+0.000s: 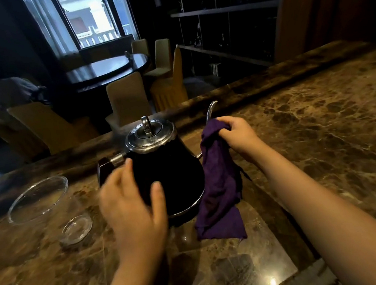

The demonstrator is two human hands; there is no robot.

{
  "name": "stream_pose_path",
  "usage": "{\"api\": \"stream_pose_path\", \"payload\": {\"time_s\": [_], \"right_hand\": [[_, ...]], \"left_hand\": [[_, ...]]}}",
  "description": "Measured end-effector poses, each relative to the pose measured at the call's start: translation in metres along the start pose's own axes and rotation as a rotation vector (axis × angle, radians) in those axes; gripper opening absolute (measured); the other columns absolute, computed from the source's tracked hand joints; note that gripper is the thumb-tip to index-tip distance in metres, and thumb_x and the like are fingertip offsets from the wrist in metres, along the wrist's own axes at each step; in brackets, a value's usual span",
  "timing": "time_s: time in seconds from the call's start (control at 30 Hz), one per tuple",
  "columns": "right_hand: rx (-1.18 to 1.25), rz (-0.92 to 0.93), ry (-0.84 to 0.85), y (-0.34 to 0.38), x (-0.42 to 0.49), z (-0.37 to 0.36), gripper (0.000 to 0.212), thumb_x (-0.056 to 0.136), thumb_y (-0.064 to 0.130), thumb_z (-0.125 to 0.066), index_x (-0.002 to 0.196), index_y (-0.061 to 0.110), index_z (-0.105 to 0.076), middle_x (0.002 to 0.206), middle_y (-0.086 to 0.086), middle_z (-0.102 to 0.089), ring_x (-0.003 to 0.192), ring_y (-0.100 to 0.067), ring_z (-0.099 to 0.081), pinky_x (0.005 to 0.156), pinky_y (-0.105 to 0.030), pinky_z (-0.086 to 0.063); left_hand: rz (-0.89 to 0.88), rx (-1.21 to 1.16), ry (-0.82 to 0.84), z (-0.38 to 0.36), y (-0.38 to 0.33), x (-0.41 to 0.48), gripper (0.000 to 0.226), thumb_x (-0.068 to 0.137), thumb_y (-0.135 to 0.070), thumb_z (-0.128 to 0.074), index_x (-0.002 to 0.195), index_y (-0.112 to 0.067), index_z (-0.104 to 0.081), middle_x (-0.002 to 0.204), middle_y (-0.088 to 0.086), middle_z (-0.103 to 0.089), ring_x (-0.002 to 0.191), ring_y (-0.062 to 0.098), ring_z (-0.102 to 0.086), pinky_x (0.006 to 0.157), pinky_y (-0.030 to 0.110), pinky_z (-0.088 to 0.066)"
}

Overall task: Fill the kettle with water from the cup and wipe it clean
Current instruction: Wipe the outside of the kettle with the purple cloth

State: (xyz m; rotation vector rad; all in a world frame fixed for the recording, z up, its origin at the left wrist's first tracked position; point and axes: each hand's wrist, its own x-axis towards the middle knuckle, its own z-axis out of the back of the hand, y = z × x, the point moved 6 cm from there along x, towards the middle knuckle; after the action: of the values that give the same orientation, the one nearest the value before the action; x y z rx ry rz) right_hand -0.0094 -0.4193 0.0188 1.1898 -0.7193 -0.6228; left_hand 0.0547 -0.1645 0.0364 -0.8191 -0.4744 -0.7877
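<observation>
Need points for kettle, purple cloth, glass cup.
kettle (175, 180), head view, on its black body below the lid.
purple cloth (219, 186), head view, mid-drape beside the kettle.
glass cup (38, 199), head view, on its clear side wall.

No readable text, label, brand, number or sign.

The black kettle (169, 169) shows only plain dark body and a shiny metal lid, with no logo or marking that can be read; the purple cloth (219, 181), the glass cup (46, 205) lying on its side and the brown marble counter (324, 123) carry no writing. Small objects on the dark shelves (226, 28) at the back are too dim and blurred to tell if any has letters on it.
</observation>
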Motion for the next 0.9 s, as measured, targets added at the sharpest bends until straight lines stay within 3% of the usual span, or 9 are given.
{"api": "stream_pose_path", "payload": {"time_s": [0.07, 0.17, 0.3, 0.43, 0.53, 0.63, 0.7, 0.77, 0.9], "right_hand": [[-0.008, -0.005, -0.043, -0.004, -0.004, 0.005, 0.031, 0.083, -0.005, -0.046, 0.107, 0.006, -0.063, 0.095, -0.008, -0.064, 0.090, -0.021, -0.060, 0.075, -0.027, -0.049], [-0.033, -0.007, -0.013, -0.006, -0.011, 0.010, 0.032, 0.083, -0.004, -0.047, 0.110, 0.008, -0.062, 0.099, -0.009, -0.065, 0.093, -0.022, -0.061, 0.079, -0.031, -0.051], [-0.038, 0.005, 0.073, 0.008, -0.016, 0.010, 0.031, 0.083, -0.006, -0.046, 0.108, 0.007, -0.062, 0.086, -0.002, -0.064, 0.079, -0.015, -0.060, 0.059, -0.013, -0.047], [-0.029, -0.014, 0.066, 0.009, -0.034, 0.011, 0.032, 0.081, -0.007, -0.051, 0.109, 0.006, -0.062, 0.095, -0.009, -0.066, 0.091, -0.021, -0.062, 0.071, -0.021, -0.050], [0.015, -0.005, 0.033, 0.010, -0.065, 0.008, 0.035, 0.079, -0.013, -0.052, 0.105, 0.008, -0.061, 0.088, -0.003, -0.064, 0.077, -0.010, -0.061, 0.064, -0.006, -0.047], [0.005, 0.041, -0.006, 0.016, -0.093, -0.004, 0.038, 0.074, -0.014, -0.056, 0.096, 0.016, -0.061, 0.084, 0.003, -0.063, 0.070, 0.006, -0.057, 0.064, -0.001, -0.042], [0.004, 0.063, -0.009, 0.021, -0.111, -0.016, 0.038, 0.071, -0.012, -0.059, 0.092, 0.020, -0.062, 0.084, 0.006, -0.065, 0.073, 0.007, -0.059, 0.069, -0.004, -0.042], [-0.024, 0.099, 0.017, 0.026, -0.130, -0.034, 0.034, 0.068, 0.000, -0.061, 0.090, 0.025, -0.064, 0.087, 0.004, -0.067, 0.082, -0.004, -0.062, 0.075, -0.014, -0.045], [-0.100, 0.206, 0.075, 0.039, -0.160, -0.074, 0.037, 0.067, 0.007, -0.060, 0.099, 0.024, -0.068, 0.098, 0.008, -0.067, 0.093, -0.001, -0.058, 0.085, -0.010, -0.040]], "left_hand": [[0.044, -0.101, 0.158, -0.018, -0.004, -0.006, 0.072, 0.083, -0.052, -0.033, 0.141, -0.010, -0.024, 0.134, 0.017, -0.036, 0.126, 0.028, -0.031, 0.105, 0.036, -0.026], [0.109, -0.230, 0.171, -0.023, 0.001, 0.002, 0.080, 0.080, -0.057, -0.033, 0.143, -0.010, -0.020, 0.137, 0.013, -0.031, 0.130, 0.025, -0.028, 0.109, 0.038, -0.027], [0.135, -0.280, 0.152, -0.023, 0.001, 0.007, 0.079, 0.080, -0.056, -0.039, 0.142, -0.009, -0.023, 0.138, 0.010, -0.031, 0.131, 0.019, -0.029, 0.106, 0.030, -0.025], [0.227, -0.356, 0.147, -0.021, 0.012, 0.023, 0.073, 0.084, -0.053, -0.045, 0.141, -0.011, -0.027, 0.141, 0.008, -0.032, 0.128, 0.016, -0.033, 0.104, 0.031, -0.030], [0.300, -0.397, 0.194, -0.026, 0.028, 0.046, 0.065, 0.084, -0.056, -0.044, 0.138, -0.021, -0.034, 0.143, 0.007, -0.036, 0.129, 0.018, -0.036, 0.105, 0.037, -0.033], [0.306, -0.473, 0.250, -0.029, 0.031, 0.067, 0.067, 0.079, -0.063, -0.046, 0.137, -0.033, -0.031, 0.142, 0.005, -0.042, 0.129, 0.020, -0.040, 0.105, 0.041, -0.035], [0.333, -0.493, 0.284, -0.031, 0.031, 0.079, 0.071, 0.081, -0.058, -0.048, 0.141, -0.031, -0.022, 0.142, 0.009, -0.042, 0.129, 0.023, -0.041, 0.103, 0.037, -0.035], [0.352, -0.485, 0.335, -0.035, 0.030, 0.090, 0.074, 0.079, -0.059, -0.046, 0.142, -0.027, -0.021, 0.144, 0.011, -0.039, 0.128, 0.025, -0.041, 0.099, 0.035, -0.035], [0.342, -0.586, 0.487, -0.046, 0.026, 0.103, 0.084, 0.061, -0.070, -0.051, 0.131, -0.023, -0.041, 0.131, 0.003, -0.051, 0.117, 0.020, -0.050, 0.091, 0.029, -0.041]]}}
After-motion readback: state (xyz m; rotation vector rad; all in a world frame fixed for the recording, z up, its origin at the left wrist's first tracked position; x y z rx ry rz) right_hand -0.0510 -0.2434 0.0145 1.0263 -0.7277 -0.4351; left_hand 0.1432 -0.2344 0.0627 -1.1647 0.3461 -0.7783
